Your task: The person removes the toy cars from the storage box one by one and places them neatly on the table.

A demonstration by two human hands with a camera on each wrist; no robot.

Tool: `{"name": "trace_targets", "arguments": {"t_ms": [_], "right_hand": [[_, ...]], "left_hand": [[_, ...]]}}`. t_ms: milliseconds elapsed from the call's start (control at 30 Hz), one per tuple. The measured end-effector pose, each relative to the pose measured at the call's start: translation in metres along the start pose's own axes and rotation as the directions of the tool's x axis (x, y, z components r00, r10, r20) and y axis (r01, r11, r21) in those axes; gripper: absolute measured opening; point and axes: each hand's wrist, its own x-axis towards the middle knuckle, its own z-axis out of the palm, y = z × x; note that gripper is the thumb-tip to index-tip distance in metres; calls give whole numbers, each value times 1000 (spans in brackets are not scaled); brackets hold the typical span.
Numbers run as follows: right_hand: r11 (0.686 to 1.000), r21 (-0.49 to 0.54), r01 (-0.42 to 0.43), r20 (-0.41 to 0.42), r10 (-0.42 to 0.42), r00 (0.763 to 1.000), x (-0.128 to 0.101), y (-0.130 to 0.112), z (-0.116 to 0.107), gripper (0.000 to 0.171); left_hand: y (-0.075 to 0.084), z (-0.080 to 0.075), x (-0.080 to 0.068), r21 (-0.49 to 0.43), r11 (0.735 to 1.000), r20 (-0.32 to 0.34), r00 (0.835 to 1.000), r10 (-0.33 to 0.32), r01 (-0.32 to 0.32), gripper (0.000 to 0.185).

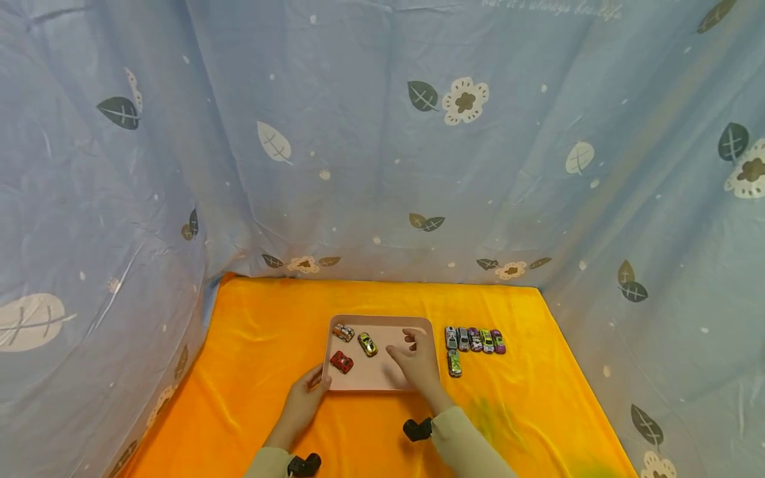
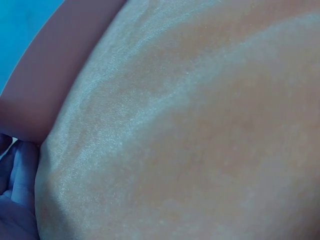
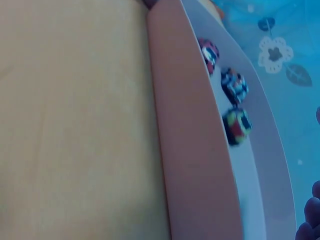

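**A:** Where is the pink tray (image 1: 412, 323) relative to the hands?

**B:** It lies on the orange bench (image 1: 263, 345), about mid-width and towards the near side. The left hand (image 1: 306, 397) is at its near left corner, with the thumb lying against the rim there. The right hand (image 1: 416, 363) is over the tray's right part, nearer the front edge.

**A:** What's in the tray?

**B:** Three toy cars, all in its left half: a red toy car (image 1: 341, 362) near the front, a yellow toy car (image 1: 367, 344) towards the middle, and a silver and orange toy car (image 1: 343, 332) near the back left corner. The right wrist view shows the same three along the tray's floor, beyond its wall (image 3: 190, 150).

**A:** How much open room is there around it?

**B:** Bare orange cloth to the left, in front and behind. To the right, just beside the tray, stands a row of toy cars (image 1: 475, 339), with a green toy car (image 1: 454, 363) in front of the row's left end. The blue flowered curtain (image 1: 382, 146) closes off the bench at the back and both sides.

**A:** And the hands themselves?

**B:** The right hand is loosely spread, fingers slightly bent, holding nothing. The left hand touches the tray's corner; whether its fingers curl under the rim I cannot tell. The left wrist view shows only cloth up close and a bit of fingers (image 2: 15, 195).
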Motion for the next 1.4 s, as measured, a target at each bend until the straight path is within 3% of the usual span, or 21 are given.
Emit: {"name": "trace_targets", "arguments": {"t_ms": [567, 967, 1067, 1233, 1400], "right_hand": [[993, 52, -101, 82, 97, 992, 8, -14, 51, 63], [959, 146, -241, 115, 226, 967, 17, -3, 63, 63], [948, 145, -284, 121, 268, 956, 18, 2, 64, 62], [955, 96, -281, 142, 267, 953, 20, 6, 68, 60], [947, 48, -319, 67, 315, 947, 20, 1, 74, 52]], "left_hand": [[5, -1, 0, -5, 1000, 6, 1000, 6, -6, 50], [2, 1, 1, 0, 1000, -8, 1000, -4, 4, 50], [2, 2, 1, 0, 1000, -8, 1000, -3, 3, 50], [2, 1, 0, 3, 1000, -10, 1000, 0, 0, 52], [13, -2, -4, -8, 1000, 9, 1000, 0, 0, 53]]}}
